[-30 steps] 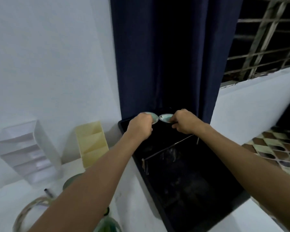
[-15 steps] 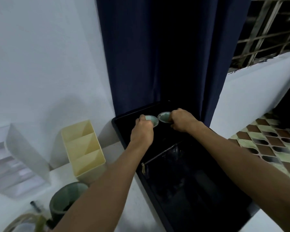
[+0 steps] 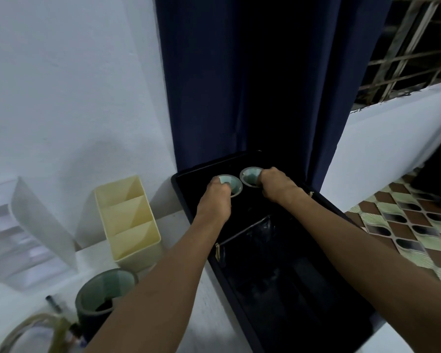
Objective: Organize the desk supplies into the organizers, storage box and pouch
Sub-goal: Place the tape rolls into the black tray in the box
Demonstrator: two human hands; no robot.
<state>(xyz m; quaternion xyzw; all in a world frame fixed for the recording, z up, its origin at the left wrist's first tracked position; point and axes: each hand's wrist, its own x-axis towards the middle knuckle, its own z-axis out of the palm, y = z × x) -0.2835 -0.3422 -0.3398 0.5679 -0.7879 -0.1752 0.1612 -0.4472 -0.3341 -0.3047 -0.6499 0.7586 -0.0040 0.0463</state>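
A black storage box lies open on the white desk, reaching back to a dark curtain. Inside its far end, my left hand grips a roll of tape with a pale green core. Right beside it my right hand holds a second, similar tape roll. Both rolls sit low over the box's dark floor; I cannot tell whether they touch it. A thin metal bar crosses the box nearer to me.
A cream organizer with three compartments stands left of the box. A white tiered organizer sits further left. A wide dark tape roll, a pen tip and a clear pouch rim lie near the lower left. Patterned floor tiles show beyond the desk's right edge.
The view has tilted down and left, showing more of the desk. Both hands with their tape rolls have sunk lower into the far end of the box.
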